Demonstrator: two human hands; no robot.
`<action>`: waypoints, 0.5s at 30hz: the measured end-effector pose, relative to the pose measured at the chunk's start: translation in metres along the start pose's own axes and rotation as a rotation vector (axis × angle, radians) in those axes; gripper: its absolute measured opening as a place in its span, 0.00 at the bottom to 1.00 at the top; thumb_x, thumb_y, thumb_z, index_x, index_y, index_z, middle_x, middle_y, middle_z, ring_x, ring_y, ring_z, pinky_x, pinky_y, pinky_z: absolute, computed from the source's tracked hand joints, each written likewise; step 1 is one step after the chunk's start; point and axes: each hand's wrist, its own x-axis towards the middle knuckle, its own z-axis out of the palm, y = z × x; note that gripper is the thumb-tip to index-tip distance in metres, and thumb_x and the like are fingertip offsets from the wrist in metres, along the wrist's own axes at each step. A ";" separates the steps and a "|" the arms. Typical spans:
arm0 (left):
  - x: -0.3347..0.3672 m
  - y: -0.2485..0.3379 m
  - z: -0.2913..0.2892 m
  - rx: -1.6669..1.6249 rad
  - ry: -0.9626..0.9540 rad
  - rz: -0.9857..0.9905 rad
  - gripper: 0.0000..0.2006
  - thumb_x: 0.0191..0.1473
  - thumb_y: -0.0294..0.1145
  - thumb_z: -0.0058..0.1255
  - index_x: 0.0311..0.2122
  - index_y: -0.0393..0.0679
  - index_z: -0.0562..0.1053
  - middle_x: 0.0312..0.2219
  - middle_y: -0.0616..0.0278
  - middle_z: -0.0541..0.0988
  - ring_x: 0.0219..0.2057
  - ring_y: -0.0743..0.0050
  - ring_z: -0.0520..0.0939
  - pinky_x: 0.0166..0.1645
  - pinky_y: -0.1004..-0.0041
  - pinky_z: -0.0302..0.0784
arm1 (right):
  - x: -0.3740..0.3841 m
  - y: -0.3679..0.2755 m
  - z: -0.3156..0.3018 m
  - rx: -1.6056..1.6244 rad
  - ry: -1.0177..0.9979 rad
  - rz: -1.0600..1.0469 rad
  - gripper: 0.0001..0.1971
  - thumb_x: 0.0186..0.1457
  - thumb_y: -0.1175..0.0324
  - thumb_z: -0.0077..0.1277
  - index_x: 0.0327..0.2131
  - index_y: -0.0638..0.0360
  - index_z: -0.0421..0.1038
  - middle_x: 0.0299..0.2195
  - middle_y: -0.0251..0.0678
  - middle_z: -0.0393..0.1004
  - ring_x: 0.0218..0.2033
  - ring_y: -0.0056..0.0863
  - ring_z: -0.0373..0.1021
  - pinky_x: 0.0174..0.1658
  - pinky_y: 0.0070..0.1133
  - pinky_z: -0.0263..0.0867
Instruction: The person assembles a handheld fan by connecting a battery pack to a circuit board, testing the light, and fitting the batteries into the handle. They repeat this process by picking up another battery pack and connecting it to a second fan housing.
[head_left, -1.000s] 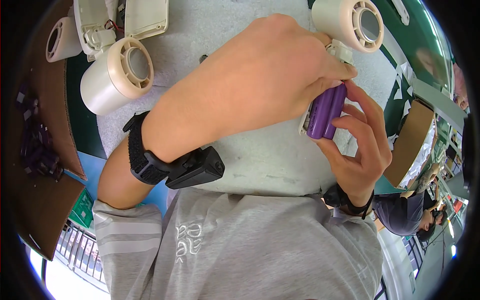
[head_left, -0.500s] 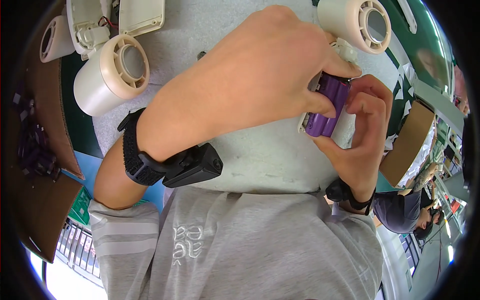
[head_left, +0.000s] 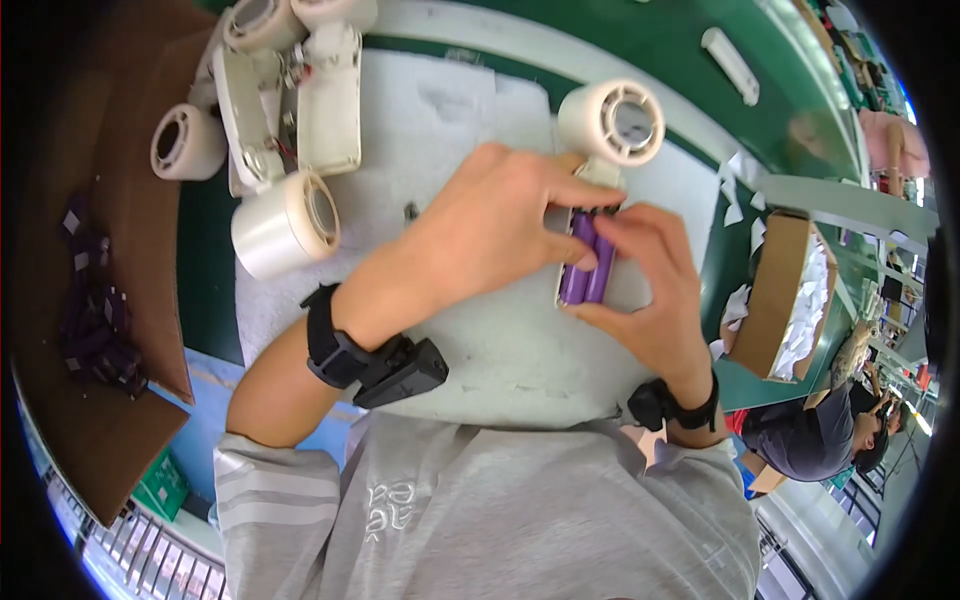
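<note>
A purple two-cell battery pack (head_left: 588,275) lies in the open cream handle of a device whose round cream head (head_left: 612,122) points away from me. My left hand (head_left: 500,215) reaches across from the left, its thumb pressed on the pack and its forefinger at the handle's far end, near the head. From the right, my right hand (head_left: 655,285) curls round the same piece, forefinger on the pack's upper right side and thumb at its near end. Both hands are closed on it. Under the fingers, part of the handle is hidden.
More cream devices stand at the left, one with its handle shell (head_left: 330,100) opened and wires showing. A cardboard box (head_left: 150,300) at far left holds several purple packs. At right, another cardboard box (head_left: 775,295) holds white paper pieces. A co-worker (head_left: 800,435) is beyond it.
The whole view has shifted, so more of the table shows and the hands look smaller. Both hands stay on the battery pack; the right forefinger now reaches onto its upper side.
</note>
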 end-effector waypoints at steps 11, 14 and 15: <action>-0.015 0.043 -0.011 0.106 0.052 0.048 0.23 0.39 0.23 0.63 0.46 0.49 0.77 0.45 0.54 0.76 0.44 0.55 0.77 0.44 0.66 0.76 | -0.005 -0.013 0.007 -0.075 0.059 0.065 0.34 0.35 0.72 0.68 0.51 0.63 0.65 0.49 0.42 0.63 0.43 0.38 0.69 0.46 0.30 0.69; -0.030 0.087 -0.028 -0.169 0.137 0.563 0.18 0.40 0.23 0.56 0.42 0.42 0.73 0.34 0.53 0.75 0.34 0.55 0.77 0.38 0.65 0.75 | 0.013 0.028 -0.005 -0.227 0.137 0.035 0.33 0.42 0.72 0.63 0.53 0.62 0.62 0.50 0.44 0.63 0.43 0.39 0.68 0.46 0.30 0.67; -0.041 0.106 -0.029 -0.285 0.148 0.614 0.17 0.40 0.22 0.55 0.40 0.40 0.73 0.34 0.51 0.74 0.33 0.54 0.76 0.37 0.66 0.75 | 0.024 0.042 -0.016 -0.304 0.259 0.085 0.32 0.44 0.72 0.61 0.54 0.61 0.62 0.50 0.43 0.63 0.44 0.38 0.68 0.46 0.29 0.66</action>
